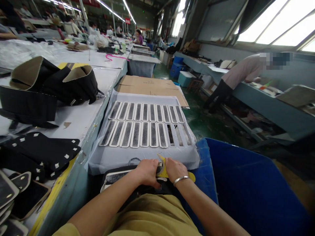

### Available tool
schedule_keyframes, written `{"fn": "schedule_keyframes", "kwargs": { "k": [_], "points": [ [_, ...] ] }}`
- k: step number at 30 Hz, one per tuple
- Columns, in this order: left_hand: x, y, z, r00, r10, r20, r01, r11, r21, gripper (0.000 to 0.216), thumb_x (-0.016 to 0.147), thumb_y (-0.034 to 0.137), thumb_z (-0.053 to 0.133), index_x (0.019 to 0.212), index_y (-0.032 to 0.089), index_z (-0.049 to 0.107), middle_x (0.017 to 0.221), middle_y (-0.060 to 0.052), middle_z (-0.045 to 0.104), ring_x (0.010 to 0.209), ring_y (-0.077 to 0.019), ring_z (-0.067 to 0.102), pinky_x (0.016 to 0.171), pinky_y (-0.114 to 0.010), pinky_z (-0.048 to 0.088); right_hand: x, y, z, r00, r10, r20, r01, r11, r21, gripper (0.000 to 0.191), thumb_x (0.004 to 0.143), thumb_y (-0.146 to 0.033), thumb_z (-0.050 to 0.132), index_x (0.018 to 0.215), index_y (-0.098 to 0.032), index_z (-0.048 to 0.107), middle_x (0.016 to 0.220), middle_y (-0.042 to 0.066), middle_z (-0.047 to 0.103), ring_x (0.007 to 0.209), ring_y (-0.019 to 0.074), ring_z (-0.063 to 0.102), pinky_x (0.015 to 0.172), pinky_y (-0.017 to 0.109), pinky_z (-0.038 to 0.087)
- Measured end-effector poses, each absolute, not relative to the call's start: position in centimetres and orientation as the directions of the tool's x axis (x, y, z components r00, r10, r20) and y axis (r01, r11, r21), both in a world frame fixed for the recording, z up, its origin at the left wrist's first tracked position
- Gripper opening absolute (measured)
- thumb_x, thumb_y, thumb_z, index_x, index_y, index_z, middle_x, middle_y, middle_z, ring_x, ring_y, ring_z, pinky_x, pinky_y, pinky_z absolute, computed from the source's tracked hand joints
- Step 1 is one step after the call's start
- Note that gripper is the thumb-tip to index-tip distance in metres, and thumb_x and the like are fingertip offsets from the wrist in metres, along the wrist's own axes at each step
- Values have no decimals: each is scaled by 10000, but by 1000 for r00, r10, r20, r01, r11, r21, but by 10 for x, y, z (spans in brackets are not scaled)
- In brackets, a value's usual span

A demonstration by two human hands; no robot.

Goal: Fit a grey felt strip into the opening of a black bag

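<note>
My right hand [176, 170], with a metal bangle at the wrist, is closed around a flat yellow tool [191, 177] with a pointed front end. Its exact kind I cannot make out. Close beside it, the fingers of my left hand [147, 172] pinch the end of a pale-edged strip [159, 166], mostly hidden by the fingers. Under my left forearm lies a dark panel with a white border [114, 177]. Just beyond both hands, a cloth-covered board [147, 154] carries two rows of grey strips with white borders [136, 134].
Black bag parts [73, 83] and dark panels [46, 150] lie on the left table [98, 73]. Flat cardboard [147, 83] is behind the board. A large blue bin [211, 173] stands at my right. A person [241, 70] bends over the right-hand bench.
</note>
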State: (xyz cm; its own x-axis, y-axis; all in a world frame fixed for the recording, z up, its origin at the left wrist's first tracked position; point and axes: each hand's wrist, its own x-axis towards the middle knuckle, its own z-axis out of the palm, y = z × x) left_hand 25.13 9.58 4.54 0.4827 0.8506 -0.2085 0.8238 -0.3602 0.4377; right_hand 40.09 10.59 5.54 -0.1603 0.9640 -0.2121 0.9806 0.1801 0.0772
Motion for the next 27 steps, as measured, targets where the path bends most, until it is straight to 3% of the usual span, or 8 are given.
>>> {"fn": "schedule_keyframes", "kwargs": {
  "k": [3, 6, 8, 10, 12, 15, 22, 27],
  "points": [
    [244, 101, 48, 515, 818, -256, 797, -346, 496, 779, 411, 638, 711, 1004, 158, 555, 934, -146, 640, 824, -346, 608, 715, -398, 467, 401, 106, 57, -189, 957, -221, 974, 212, 84, 403, 962, -289, 216, 889, -150, 587, 795, 115, 676, 799, 235, 657, 676, 331, 479],
    [230, 113, 49, 619, 725, -302, 671, -288, 683, 765, 430, 626, 725, 1037, 186, 571, 1009, -121, 637, 916, -333, 590, 795, -377, 443, 401, 107, 58, -208, 950, -233, 967, 236, 97, 409, 962, -286, 211, 894, -143, 589, 792, 119, 675, 794, 238, 658, 669, 325, 477],
    [221, 124, 47, 706, 632, -320, 490, -110, 865, 645, 524, 628, 683, 1007, 209, 600, 1041, -81, 637, 979, -301, 571, 852, -351, 417, 401, 110, 59, -219, 945, -243, 962, 250, 105, 408, 962, -287, 215, 890, -146, 591, 790, 115, 676, 782, 243, 658, 664, 330, 476],
    [217, 134, 42, 735, 572, -363, 281, 229, 932, 561, 623, 656, 596, 971, 215, 613, 992, -50, 653, 971, -262, 576, 868, -339, 408, 401, 112, 60, -230, 940, -253, 958, 264, 110, 393, 960, -284, 228, 892, -154, 593, 795, 106, 678, 775, 246, 658, 662, 336, 475],
    [217, 143, 34, 733, 510, -450, 116, 558, 822, 622, 640, 703, 547, 1014, 208, 584, 937, -42, 662, 911, -240, 593, 846, -358, 419, 402, 115, 60, -237, 936, -262, 955, 273, 111, 385, 960, -285, 235, 891, -161, 593, 801, 99, 678, 778, 247, 657, 663, 337, 473],
    [222, 153, 22, 774, 415, -478, -18, 769, 639, 776, 609, 759, 536, 1131, 186, 497, 938, -55, 659, 861, -216, 597, 822, -359, 423, 406, 121, 59, -299, 915, -272, 932, 341, 122, 387, 962, -281, 227, 897, -171, 593, 802, 91, 672, 767, 237, 655, 645, 323, 466],
    [235, 162, -2, 755, 405, -515, -111, 853, 509, 712, 721, 744, 423, 1017, 120, 597, 787, -63, 679, 785, -192, 605, 792, -310, 433, 410, 132, 56, -425, 851, -308, 861, 485, 153, 340, 957, -262, 258, 928, -191, 589, 789, 77, 657, 726, 220, 647, 596, 291, 440],
    [240, 158, -11, 680, 470, -562, -103, 821, 562, 599, 735, 656, 513, 845, 91, 678, 719, -59, 683, 747, -170, 608, 766, -272, 433, 407, 134, 57, -405, 852, -331, 870, 471, 147, 307, 952, -285, 288, 924, -193, 579, 821, 78, 666, 754, 223, 646, 609, 292, 430]
  ]
}}
